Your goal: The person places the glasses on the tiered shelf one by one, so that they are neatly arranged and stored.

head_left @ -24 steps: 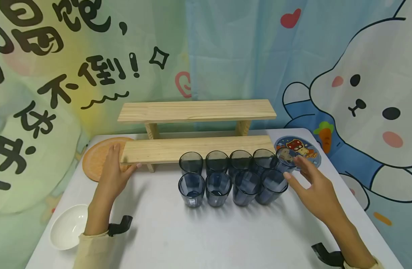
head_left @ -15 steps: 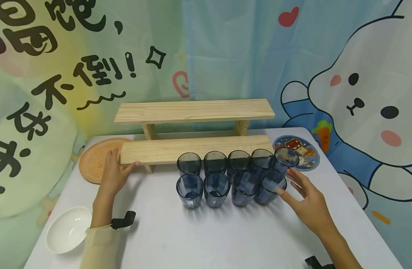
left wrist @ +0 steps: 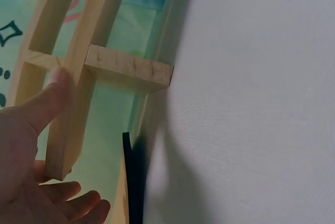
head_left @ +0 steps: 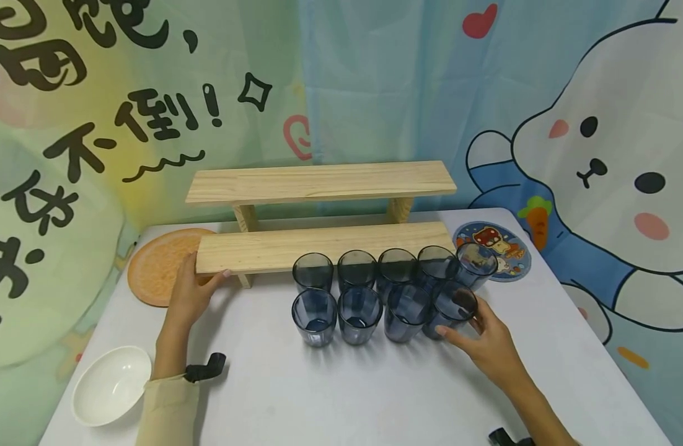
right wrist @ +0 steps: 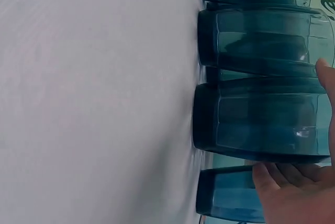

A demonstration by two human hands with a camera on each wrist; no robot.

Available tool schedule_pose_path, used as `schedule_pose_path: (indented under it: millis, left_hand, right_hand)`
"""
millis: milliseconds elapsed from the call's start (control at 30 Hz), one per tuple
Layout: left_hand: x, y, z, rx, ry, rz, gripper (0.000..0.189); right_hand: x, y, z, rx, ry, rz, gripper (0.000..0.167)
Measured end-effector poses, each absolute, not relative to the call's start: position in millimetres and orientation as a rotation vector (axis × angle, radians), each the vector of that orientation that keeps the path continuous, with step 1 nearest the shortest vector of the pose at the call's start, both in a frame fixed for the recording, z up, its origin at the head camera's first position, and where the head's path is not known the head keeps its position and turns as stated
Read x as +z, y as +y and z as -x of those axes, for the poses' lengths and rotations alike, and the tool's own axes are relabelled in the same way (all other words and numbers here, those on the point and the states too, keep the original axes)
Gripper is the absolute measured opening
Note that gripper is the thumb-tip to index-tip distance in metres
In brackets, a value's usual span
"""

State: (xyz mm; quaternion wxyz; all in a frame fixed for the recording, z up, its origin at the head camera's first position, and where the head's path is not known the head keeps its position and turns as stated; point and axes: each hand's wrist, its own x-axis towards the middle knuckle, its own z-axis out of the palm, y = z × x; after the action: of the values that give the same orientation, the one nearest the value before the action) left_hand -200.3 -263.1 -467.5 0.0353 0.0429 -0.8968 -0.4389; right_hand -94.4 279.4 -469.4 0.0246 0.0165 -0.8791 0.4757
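My left hand [head_left: 186,296] grips the left end of the lower board of a two-tier wooden shelf [head_left: 319,244]. In the left wrist view its thumb lies on the board's front face, other fingers round the end. Several dark blue-grey drinking glasses stand upright in two rows before the shelf's right half. My right hand [head_left: 481,341] holds the rightmost front glass [head_left: 450,310], thumb at the near side and fingers at its right side. In the right wrist view the hand spans this glass [right wrist: 261,122], with a neighbouring glass [right wrist: 261,41] close beside it.
An orange round mat [head_left: 157,266] lies behind my left hand. A white bowl [head_left: 111,387] stands at the table's left edge. A blue patterned round mat [head_left: 506,251] lies at the back right, past the rearmost right glass [head_left: 476,265]. A printed curtain [head_left: 369,80] hangs behind the table.
My right hand has moved left and toward me, from beside the back right glass to the rightmost front glass, and now holds it. My left hand stays at the shelf's end.
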Motion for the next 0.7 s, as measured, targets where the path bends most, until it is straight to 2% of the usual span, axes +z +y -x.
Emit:
schedule_pose_path:
  millis: [700]
  left_hand:
    - [-474,-263,203,-1.448,-2.683,-0.077,0.087]
  right_hand:
    - [-488,275,101,1.449,-2.662,-0.043,0.080]
